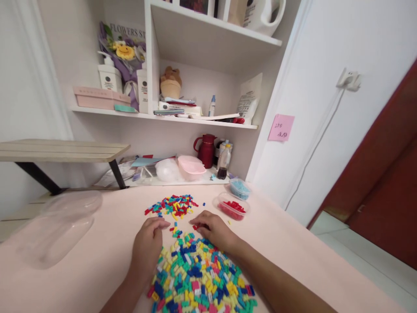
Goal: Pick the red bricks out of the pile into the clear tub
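A large heap of small toy building bricks point(202, 274) in many colours spreads over the near middle of the table. Beyond it lies a smaller pile of mixed bricks point(174, 205), with a few loose pieces between the two. My left hand point(147, 241) rests at the left edge of the gap, fingers stretched inward, holding nothing visible. Opposite it, my right hand point(215, 228) is curled low over the table with a red brick point(194, 227) at its fingers; the palm side is hidden. A clear tub of red bricks point(233, 208) stands just past my right hand.
Behind the red tub sits a clear tub of light blue bricks point(240, 189). Clear plastic containers point(61, 230) lie at the left. Along the back are a pink bowl point(191, 167), a dark red jug point(206, 150) and a bottle point(224, 161), under white shelves point(169, 118).
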Tool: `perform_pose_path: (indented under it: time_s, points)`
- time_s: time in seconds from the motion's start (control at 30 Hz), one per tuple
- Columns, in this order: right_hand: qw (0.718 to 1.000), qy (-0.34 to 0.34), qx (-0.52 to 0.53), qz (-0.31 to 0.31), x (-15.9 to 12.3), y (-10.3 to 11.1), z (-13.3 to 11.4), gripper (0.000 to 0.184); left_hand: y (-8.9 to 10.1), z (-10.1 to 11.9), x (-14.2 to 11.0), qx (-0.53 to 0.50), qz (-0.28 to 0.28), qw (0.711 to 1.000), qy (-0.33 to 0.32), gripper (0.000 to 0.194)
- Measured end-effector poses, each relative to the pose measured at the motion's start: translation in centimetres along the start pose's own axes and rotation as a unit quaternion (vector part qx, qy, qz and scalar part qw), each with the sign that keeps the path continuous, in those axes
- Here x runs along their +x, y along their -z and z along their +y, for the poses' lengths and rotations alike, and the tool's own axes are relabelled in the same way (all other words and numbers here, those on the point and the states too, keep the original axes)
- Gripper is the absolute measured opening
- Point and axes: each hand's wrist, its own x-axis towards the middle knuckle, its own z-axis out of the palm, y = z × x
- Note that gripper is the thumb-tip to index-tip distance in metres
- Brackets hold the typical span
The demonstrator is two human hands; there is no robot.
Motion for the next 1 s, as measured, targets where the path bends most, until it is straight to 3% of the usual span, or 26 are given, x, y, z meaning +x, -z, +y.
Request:
perform_pose_path:
  time_s: [0.2,0.33,0.6,0.77,0.9,1.0]
  points:
    - [0.997,-0.045,0.014,0.065,0.0,-0.3,0.7,0.042,0.2,0.4,-0.1,-0.025,-0.008,1.000,0.009,0.028]
    - [0.995,-0.047,-0.012,0.092,0.2,0.0,0.8,0.029,0.3,0.6,-0.2,-0.030,-0.008,0.999,0.014,0.027]
    - [0.999,-0.019,-0.024,0.038,0.0,0.7,0.2,0.023,0.2,0.6,-0.3,-0.031,-0.019,0.999,0.020,0.028]
    - [0.997,-0.003,-0.062,0.040,0.0,0.6,-0.1,0.020,0.3,0.7,-0.3,-0.032,-0.018,0.999,0.019,0.028]
    - [0.983,0.030,-0.167,0.063,-0.2,2.0,-0.8,0.019,0.4,0.7,-0.3,-0.036,-0.010,0.999,0.029,0.028]
    - [0.962,0.045,-0.237,0.128,-0.3,4.3,-1.0,0.022,0.3,0.7,-0.2,-0.038,-0.011,0.999,0.038,0.028]
